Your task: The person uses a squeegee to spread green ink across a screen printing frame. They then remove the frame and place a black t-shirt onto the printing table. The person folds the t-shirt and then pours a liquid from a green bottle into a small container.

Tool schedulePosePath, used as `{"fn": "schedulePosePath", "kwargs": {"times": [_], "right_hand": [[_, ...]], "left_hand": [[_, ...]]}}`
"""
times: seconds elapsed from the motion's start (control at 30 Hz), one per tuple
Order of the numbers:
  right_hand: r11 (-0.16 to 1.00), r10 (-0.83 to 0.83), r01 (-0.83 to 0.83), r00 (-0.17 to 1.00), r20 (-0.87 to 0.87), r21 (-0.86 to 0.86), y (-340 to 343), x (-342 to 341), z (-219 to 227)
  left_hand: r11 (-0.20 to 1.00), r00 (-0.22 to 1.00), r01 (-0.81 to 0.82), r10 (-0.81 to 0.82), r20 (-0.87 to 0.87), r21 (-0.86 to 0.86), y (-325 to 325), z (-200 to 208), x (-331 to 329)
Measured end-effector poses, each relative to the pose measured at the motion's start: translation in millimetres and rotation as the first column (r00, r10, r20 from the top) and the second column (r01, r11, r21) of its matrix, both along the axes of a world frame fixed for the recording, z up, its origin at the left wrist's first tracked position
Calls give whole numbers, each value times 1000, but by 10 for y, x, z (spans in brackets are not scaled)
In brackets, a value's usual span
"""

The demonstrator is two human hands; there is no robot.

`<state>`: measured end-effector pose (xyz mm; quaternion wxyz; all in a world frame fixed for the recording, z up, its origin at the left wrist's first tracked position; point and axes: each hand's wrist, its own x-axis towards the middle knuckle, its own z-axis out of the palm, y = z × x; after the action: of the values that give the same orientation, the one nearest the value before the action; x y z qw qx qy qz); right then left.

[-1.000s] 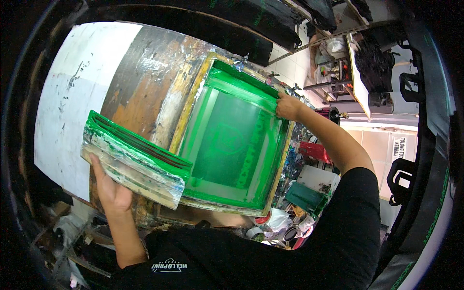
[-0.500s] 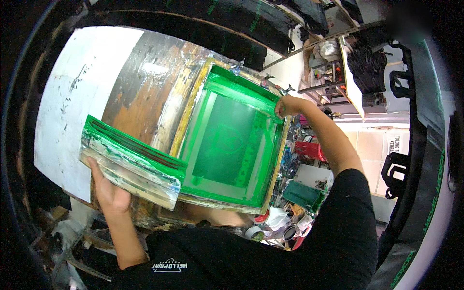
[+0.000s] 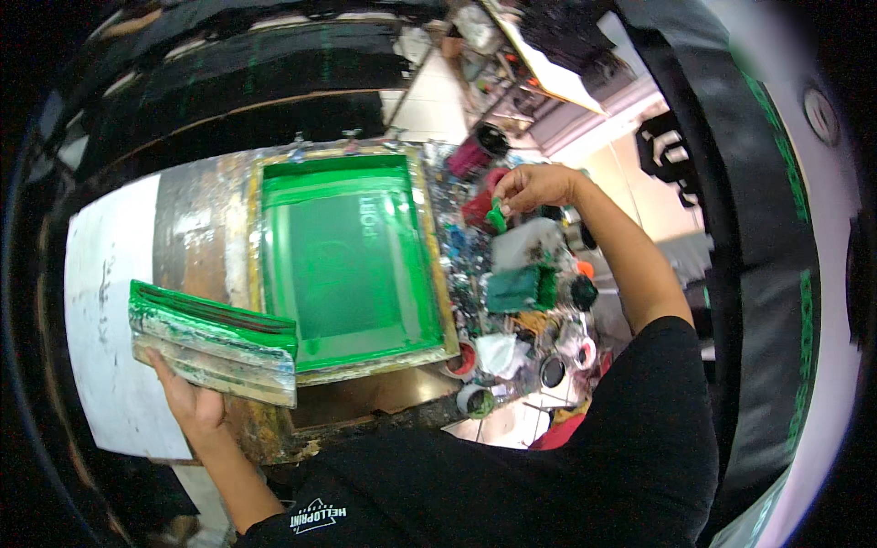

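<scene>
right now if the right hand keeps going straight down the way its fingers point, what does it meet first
Probably the white plastic tub just below the right hand, which holds a small green-smeared tool pointing down at it; depth is unclear.

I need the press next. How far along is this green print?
Done: the screen is coated in green ink and lies flat on the table. In hand: the left hand holds the inky squeegee off the screen; the right hand grips a green tool over the ink pots. No finished print shows.
</scene>
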<state>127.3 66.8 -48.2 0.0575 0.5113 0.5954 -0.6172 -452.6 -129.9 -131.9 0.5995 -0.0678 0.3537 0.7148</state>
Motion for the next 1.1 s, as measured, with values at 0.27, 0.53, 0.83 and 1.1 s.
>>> {"fn": "schedulePosePath", "kwargs": {"times": [0.27,0.53,0.83,1.1], "right_hand": [[833,-235,106,956,175,542,-1722,335,562],[361,-676,21,694,246,932,-2662,-115,32],[120,-493,-625,636,593,771,-3001,-237,-232],[139,-467,-482,738,486,865,-3167,-33,-248]], "left_hand": [[983,986,164,-164,-7,87,-216,415,203],[976,979,202,-202,1,82,-309,687,301],[965,970,242,-240,-28,102,-358,720,389],[961,965,261,-260,-29,93,-355,716,380]]}}
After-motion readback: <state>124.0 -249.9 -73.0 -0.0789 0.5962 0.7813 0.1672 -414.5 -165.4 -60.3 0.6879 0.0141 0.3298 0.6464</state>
